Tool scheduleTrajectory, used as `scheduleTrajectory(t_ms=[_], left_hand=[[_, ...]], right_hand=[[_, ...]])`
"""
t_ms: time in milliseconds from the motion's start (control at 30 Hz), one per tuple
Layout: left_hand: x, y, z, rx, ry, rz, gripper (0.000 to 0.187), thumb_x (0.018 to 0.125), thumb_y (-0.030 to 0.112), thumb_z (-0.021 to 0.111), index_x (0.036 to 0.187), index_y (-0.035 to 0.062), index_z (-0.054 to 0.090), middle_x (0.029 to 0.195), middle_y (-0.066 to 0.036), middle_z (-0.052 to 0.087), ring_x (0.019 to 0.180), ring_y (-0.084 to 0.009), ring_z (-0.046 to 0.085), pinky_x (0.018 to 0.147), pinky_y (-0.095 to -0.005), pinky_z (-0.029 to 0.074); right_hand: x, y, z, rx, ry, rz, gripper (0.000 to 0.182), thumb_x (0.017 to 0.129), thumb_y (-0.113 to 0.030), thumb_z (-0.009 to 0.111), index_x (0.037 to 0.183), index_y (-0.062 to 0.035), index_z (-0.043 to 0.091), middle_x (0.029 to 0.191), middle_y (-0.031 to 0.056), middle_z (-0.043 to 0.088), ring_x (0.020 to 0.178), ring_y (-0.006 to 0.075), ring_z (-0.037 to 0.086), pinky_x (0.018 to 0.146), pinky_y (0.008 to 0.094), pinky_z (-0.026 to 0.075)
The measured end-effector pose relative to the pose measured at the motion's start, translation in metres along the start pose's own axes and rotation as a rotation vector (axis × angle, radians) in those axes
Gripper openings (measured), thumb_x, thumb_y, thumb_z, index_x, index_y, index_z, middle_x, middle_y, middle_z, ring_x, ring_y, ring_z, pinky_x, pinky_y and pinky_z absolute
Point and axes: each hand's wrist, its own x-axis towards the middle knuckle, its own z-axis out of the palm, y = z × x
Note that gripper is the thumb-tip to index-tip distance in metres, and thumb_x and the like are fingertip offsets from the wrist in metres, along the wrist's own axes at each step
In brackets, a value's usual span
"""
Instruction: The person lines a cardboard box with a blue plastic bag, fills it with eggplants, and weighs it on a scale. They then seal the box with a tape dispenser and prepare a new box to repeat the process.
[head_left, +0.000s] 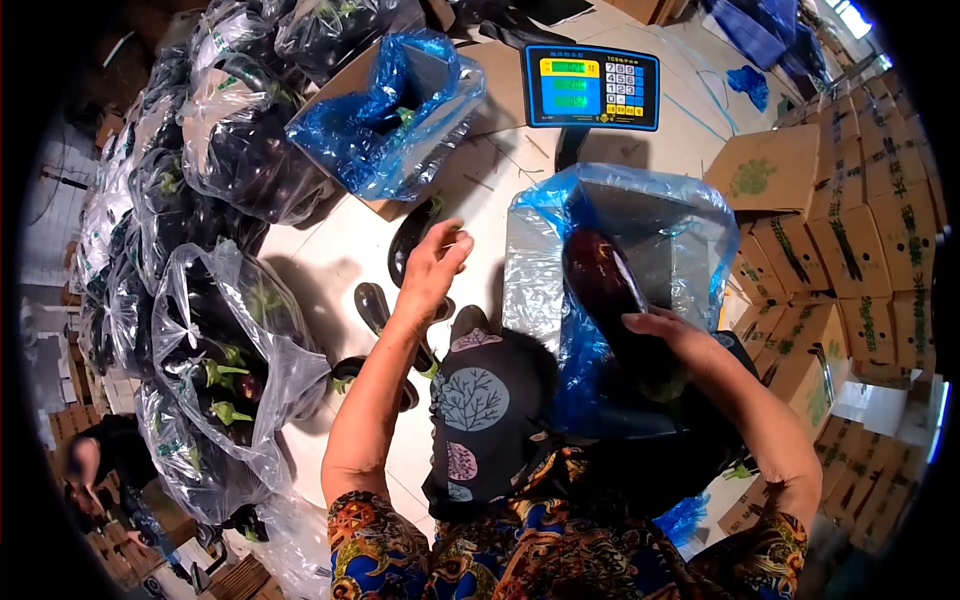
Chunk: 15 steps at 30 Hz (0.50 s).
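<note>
My right hand (pixel 668 332) is closed on a large, glossy dark eggplant (pixel 603 270), held over the box (pixel 535 260) lined with clear blue plastic in front of me. The eggplant's lower end lies in shadow. My left hand (pixel 436 262) is raised to the left of that box, its fingers loosely bent and apart, with nothing seen in them. Close by it, partly covered by the hand, an eggplant (pixel 405 245) rests on the pale floor. A smaller eggplant (pixel 371 305) lies just below.
A digital scale display (pixel 592 88) stands behind the lined box. Another blue-lined box (pixel 385 125) sits at upper left. Clear bags of eggplants (pixel 235 370) pile up along the left. Stacked cartons (pixel 865 220) line the right. Another person (pixel 115 465) is at lower left.
</note>
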Motion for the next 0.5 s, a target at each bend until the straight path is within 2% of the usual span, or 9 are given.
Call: scheduleTrajectory(t_ms=[33,133,200,333,367,400,433,467,500], left_hand=[[0.004,-0.019,-0.008,0.082,-0.02,-0.019,0.063,0.088,0.041,0.061,0.135,0.0006,0.045,0.132,-0.016,0.052,0.118,-0.0242,0.052,0.093,-0.0357,0.044],[-0.008,-0.061,0.002,0.072,-0.129,-0.15,0.067,0.088,0.045,0.062,0.138,0.0038,0.044,0.124,-0.011,0.059,0.108,-0.0189,0.054,0.089,-0.0305,0.045],[-0.019,-0.093,0.017,-0.047,-0.299,-0.039,0.066,0.089,0.042,0.063,0.139,0.0046,0.043,0.11,-0.006,0.062,0.093,-0.0136,0.054,0.084,-0.0262,0.043],[-0.024,-0.061,0.031,-0.083,-0.546,-0.187,0.046,0.087,0.034,0.067,0.124,0.0072,0.059,0.086,0.0,0.056,0.081,-0.0127,0.05,0.078,-0.0251,0.04],[-0.024,-0.056,0.029,0.035,-0.504,-0.171,0.041,0.085,0.034,0.068,0.115,0.0073,0.063,0.083,0.001,0.056,0.079,-0.0129,0.05,0.077,-0.0266,0.041],[-0.021,-0.062,0.026,0.051,-0.556,-0.149,0.046,0.086,0.039,0.067,0.116,0.0049,0.062,0.083,0.0,0.057,0.08,-0.0129,0.051,0.078,-0.0283,0.043],[-0.019,-0.079,0.022,-0.004,-0.499,-0.173,0.048,0.086,0.041,0.066,0.116,0.003,0.062,0.085,-0.002,0.06,0.082,-0.0141,0.054,0.079,-0.0303,0.044],[-0.016,-0.093,0.019,-0.06,-0.44,-0.194,0.05,0.087,0.042,0.065,0.116,0.0012,0.061,0.087,-0.005,0.062,0.084,-0.0152,0.056,0.081,-0.0323,0.046],[-0.01,-0.106,0.01,-0.037,-0.257,-0.112,0.052,0.087,0.041,0.066,0.118,-0.0001,0.06,0.094,-0.009,0.064,0.089,-0.0177,0.059,0.084,-0.0336,0.046]], right_hand=[[0.001,0.001,0.004,-0.05,0.127,0.013,0.055,0.083,-0.037,0.069,0.12,0.0002,0.055,0.096,0.0101,0.064,0.087,0.0168,0.062,0.073,0.0317,0.051],[0.036,0.012,0.002,-0.01,0.168,-0.001,0.053,0.085,-0.038,0.067,0.119,0.0011,0.058,0.099,0.0105,0.065,0.087,0.0186,0.062,0.074,0.0314,0.051],[0.064,0.015,0.004,0.109,0.069,0.042,0.056,0.085,-0.04,0.067,0.121,0.001,0.058,0.104,0.0105,0.065,0.09,0.0202,0.062,0.08,0.0315,0.05],[0.185,0.083,-0.022,0.241,-0.088,-0.074,0.051,0.086,-0.039,0.066,0.121,-0.0023,0.059,0.1,0.0078,0.065,0.09,0.0205,0.062,0.084,0.0322,0.048],[0.2,0.099,-0.022,0.246,-0.077,-0.129,0.05,0.086,-0.037,0.066,0.121,-0.0033,0.058,0.099,0.0071,0.065,0.089,0.0206,0.062,0.083,0.0326,0.048],[0.215,0.108,-0.02,0.253,-0.065,-0.185,0.049,0.086,-0.036,0.066,0.122,-0.0043,0.057,0.098,0.0064,0.065,0.088,0.0208,0.061,0.083,0.0331,0.049],[0.227,0.115,-0.023,0.226,-0.035,-0.206,0.048,0.086,-0.036,0.066,0.122,-0.0043,0.057,0.098,0.0067,0.065,0.089,0.0212,0.061,0.083,0.0332,0.049],[0.229,0.113,-0.02,0.179,0.002,-0.212,0.048,0.086,-0.035,0.066,0.122,-0.0042,0.057,0.099,0.0071,0.064,0.089,0.0216,0.061,0.083,0.0334,0.049],[0.232,0.109,-0.02,0.133,0.026,-0.208,0.048,0.086,-0.035,0.066,0.122,-0.0042,0.057,0.099,0.0075,0.064,0.089,0.022,0.061,0.084,0.0335,0.049]])
